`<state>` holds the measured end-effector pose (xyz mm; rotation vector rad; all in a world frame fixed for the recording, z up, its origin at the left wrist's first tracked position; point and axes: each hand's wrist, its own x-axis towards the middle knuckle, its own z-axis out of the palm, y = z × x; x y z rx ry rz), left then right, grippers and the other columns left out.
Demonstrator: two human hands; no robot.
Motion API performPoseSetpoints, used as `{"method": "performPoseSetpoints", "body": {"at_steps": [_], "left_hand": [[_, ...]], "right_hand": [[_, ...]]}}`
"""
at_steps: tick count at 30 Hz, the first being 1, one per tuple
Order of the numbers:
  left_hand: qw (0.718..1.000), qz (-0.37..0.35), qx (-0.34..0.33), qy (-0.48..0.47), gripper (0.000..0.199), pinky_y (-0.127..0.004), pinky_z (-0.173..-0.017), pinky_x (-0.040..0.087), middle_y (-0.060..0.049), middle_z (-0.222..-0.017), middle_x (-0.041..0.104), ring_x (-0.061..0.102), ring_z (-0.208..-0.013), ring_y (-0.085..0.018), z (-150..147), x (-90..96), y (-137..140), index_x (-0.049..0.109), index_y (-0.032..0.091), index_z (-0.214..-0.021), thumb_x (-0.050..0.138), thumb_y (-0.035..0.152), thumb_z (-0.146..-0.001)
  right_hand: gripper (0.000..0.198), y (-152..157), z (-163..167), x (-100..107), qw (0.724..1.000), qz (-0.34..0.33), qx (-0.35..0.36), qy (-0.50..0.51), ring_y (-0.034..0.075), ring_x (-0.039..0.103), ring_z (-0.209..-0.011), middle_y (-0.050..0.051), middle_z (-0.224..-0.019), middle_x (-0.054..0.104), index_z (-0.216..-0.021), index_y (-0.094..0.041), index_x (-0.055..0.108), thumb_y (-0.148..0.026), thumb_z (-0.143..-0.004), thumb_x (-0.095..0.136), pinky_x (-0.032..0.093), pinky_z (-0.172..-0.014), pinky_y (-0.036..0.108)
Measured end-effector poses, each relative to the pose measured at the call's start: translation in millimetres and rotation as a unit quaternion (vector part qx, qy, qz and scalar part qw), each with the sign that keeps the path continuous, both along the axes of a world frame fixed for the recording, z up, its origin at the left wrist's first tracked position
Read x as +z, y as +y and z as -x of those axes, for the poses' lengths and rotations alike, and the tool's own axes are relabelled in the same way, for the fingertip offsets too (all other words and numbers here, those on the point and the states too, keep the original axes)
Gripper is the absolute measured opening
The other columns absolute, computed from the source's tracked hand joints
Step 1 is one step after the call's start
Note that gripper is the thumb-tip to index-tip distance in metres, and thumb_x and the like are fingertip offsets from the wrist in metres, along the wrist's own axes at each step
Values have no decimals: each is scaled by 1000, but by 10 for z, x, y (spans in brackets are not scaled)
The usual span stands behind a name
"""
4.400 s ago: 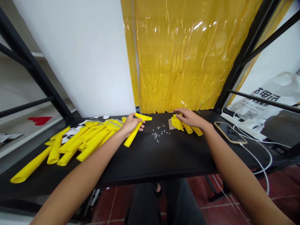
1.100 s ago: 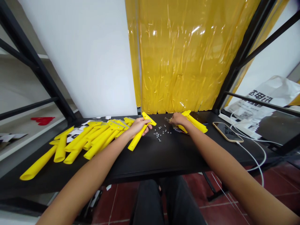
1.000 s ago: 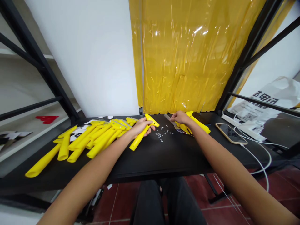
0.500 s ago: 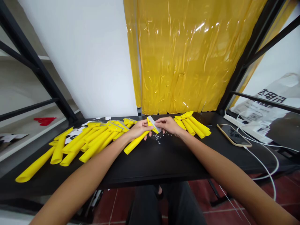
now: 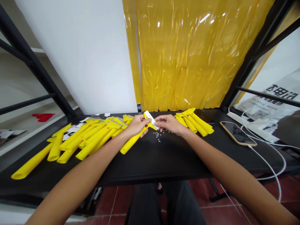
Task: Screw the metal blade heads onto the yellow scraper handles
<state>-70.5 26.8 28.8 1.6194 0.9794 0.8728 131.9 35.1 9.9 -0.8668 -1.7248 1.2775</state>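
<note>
Over the middle of the black table (image 5: 161, 162), my left hand (image 5: 137, 125) is closed around the head end of a yellow scraper (image 5: 132, 142), whose hollow handle slants down to the left. A flat metal blade (image 5: 150, 118) lies along the scraper head and shines bright white. My right hand (image 5: 170, 122) pinches the lower right end of this blade between thumb and fingers. Small nuts and screws (image 5: 158, 135) lie scattered on the table just below the hands. Fingers partly hide the scraper head, so I cannot tell whether any screw sits in it.
Several yellow scrapers (image 5: 86, 137) with blades are piled at the left. More yellow handles (image 5: 197, 124) lie at the right. A phone (image 5: 236, 132) with white cables (image 5: 278, 165) rests farther right, near a plastic bag (image 5: 276, 97). Yellow plastic sheeting (image 5: 187, 62) hangs behind.
The scraper head has tilted, and its blade went from grey to bright white. Both hands keep their grip. The whole view has shifted slightly.
</note>
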Motion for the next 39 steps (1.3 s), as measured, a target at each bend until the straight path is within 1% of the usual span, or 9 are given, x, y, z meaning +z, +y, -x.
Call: {"method": "performPoseSetpoints", "body": {"at_steps": [4, 8, 14, 17, 20, 26, 31, 35, 39], "left_hand": [[1000, -3, -2, -1, 22, -18, -30, 31, 4, -46, 55, 49, -30, -10, 17, -2, 15, 54, 17, -85, 63, 36, -92], [1000, -9, -18, 9, 29, -18, -30, 32, 3, -47, 58, 49, -31, -10, 19, -16, 20, 58, 15, -90, 75, 37, -83], [1000, 11, -15, 0, 29, -19, -30, 33, 4, -44, 55, 47, -29, -10, 14, -12, 27, 57, 16, -87, 76, 37, -82], [1000, 18, -16, -7, 29, -20, -30, 32, 4, -45, 56, 48, -30, -11, 8, 2, 20, 56, 16, -85, 77, 36, -81], [999, 25, -15, -14, 30, -19, -30, 32, 5, -47, 56, 50, -31, -10, -3, 21, -1, 55, 16, -85, 78, 34, -79], [1000, 2, -24, -14, 30, -19, -30, 32, 6, -47, 55, 49, -31, -9, -9, 31, -33, 54, 17, -87, 77, 33, -80], [999, -14, -26, -13, 31, -18, -31, 31, 5, -49, 58, 48, -31, -8, 6, 16, -24, 53, 17, -89, 78, 35, -81], [999, -22, -41, -14, 29, -18, -32, 32, 6, -46, 55, 48, -30, -9, 29, -17, 7, 53, 18, -90, 75, 35, -83], [999, -16, -31, -8, 29, -18, -32, 32, 6, -46, 54, 48, -30, -10, 24, -27, 13, 52, 18, -90, 74, 35, -83]], "right_hand": [[25, -5, 14, -14, 1000, 3, -17, 9, 10, 61, -55, 1, -71, 70, -88, -13, 73, -32, -74, 82, 53, -57, 24], [23, 20, 49, -77, 1000, 0, -19, 10, 10, 60, -55, 0, -70, 70, -90, -14, 73, -31, -76, 80, 52, -56, 24], [18, 20, -25, -29, 1000, -4, 22, -15, 11, 64, -61, 2, -78, 72, -96, -15, 74, -28, -83, 74, 55, -66, 27], [22, 6, -86, 25, 998, 10, 57, -24, 12, 67, -68, 3, -83, 73, -103, -15, 74, -25, -83, 74, 57, -73, 29], [26, -2, -116, 50, 996, 13, 82, -24, 13, 67, -71, 4, -86, 74, -108, -15, 73, -23, -83, 75, 58, -76, 30], [21, -29, -77, 49, 997, -1, 74, -26, 12, 66, -69, 2, -80, 72, -104, -16, 73, -23, -84, 72, 58, -74, 30], [18, -57, -57, 67, 997, -17, 61, -34, 12, 65, -68, 1, -80, 71, -101, -17, 73, -23, -84, 72, 58, -72, 29], [20, -43, -60, 61, 997, -19, 69, -31, 12, 65, -69, 2, -82, 72, -102, -17, 73, -23, -84, 71, 58, -72, 29], [23, -38, -62, 50, 996, -28, 78, -36, 12, 63, -67, 1, -81, 70, -105, -17, 73, -25, -84, 70, 56, -69, 29]]}}
